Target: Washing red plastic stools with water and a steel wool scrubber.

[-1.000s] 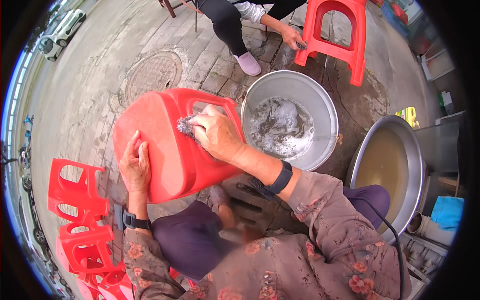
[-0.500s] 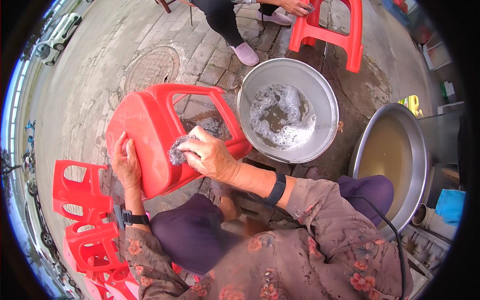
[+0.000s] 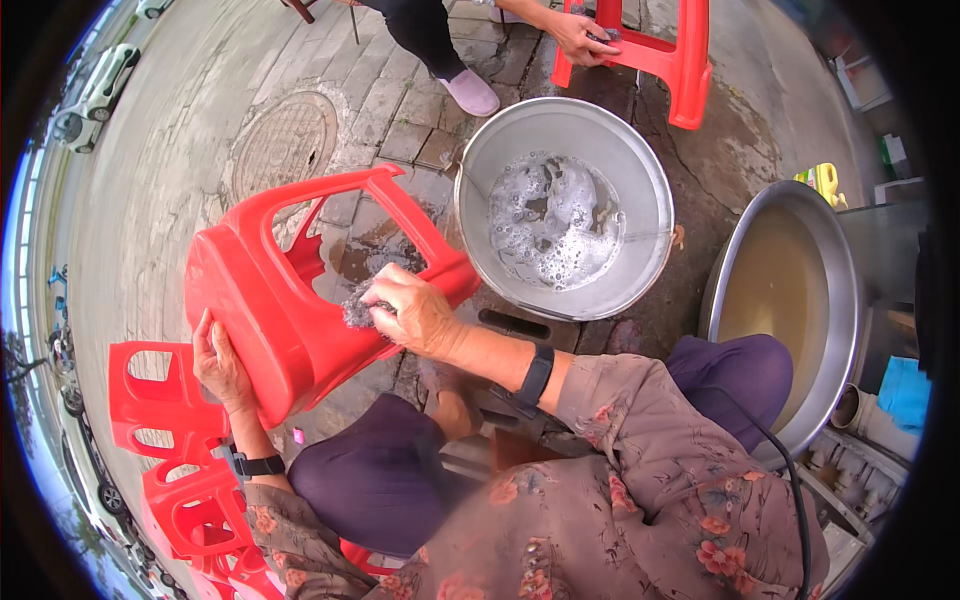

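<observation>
A red plastic stool lies tilted on its side in front of me, its seat facing left and its legs pointing right. My left hand grips the seat's near edge, fingers spread over the plastic. In my right hand is a grey steel wool scrubber, pressed against the stool's side at the edge of the leg opening. Just right of the stool stands a metal bucket with soapy, foamy water.
A wide metal basin of murky water stands at the right, a yellow bottle behind it. Several red stools are at the lower left. Across from me, another person's hand is on a red stool. A manhole cover lies in the paving.
The stool has turned so more of its side opening shows, and my left hand has shifted left and down with it. The scrubber has moved off the seat's rim onto the side.
</observation>
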Demonstrator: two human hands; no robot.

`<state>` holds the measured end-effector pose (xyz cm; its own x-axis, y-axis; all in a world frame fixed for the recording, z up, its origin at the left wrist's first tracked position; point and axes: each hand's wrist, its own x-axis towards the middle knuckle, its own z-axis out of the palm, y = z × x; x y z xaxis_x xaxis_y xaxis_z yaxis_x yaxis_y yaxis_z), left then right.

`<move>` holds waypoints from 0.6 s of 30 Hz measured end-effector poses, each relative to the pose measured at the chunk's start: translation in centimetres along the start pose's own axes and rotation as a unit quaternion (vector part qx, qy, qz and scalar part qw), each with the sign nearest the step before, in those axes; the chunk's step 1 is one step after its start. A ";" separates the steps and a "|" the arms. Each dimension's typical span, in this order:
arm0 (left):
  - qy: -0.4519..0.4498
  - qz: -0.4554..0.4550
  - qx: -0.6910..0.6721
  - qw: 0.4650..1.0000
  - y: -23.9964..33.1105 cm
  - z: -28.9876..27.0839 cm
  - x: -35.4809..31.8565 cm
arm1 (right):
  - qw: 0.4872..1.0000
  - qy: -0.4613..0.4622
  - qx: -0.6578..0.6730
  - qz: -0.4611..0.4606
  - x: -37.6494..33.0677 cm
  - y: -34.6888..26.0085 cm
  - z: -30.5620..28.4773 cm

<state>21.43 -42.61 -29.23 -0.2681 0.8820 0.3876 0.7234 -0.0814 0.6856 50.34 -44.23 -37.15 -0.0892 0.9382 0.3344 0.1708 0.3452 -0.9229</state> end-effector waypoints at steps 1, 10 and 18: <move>0.002 -0.023 -0.016 1.000 -0.2 -0.5 0.0 | 0.998 -0.011 -0.031 0.061 -1.0 3.1 -0.7; -0.020 -0.028 0.051 0.998 -2.3 -3.7 -0.6 | 0.934 -0.344 0.079 0.052 0.8 1.9 -0.2; -0.070 -0.006 0.075 0.995 -1.3 -5.7 -1.3 | 0.903 -0.430 -0.019 0.000 -2.1 -3.1 2.4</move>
<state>17.16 -46.30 -27.09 -0.1942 0.9393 0.2830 0.8099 -0.0093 0.5865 47.64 -47.36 -35.44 -0.8153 0.5771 0.0468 0.2035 0.3614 -0.9099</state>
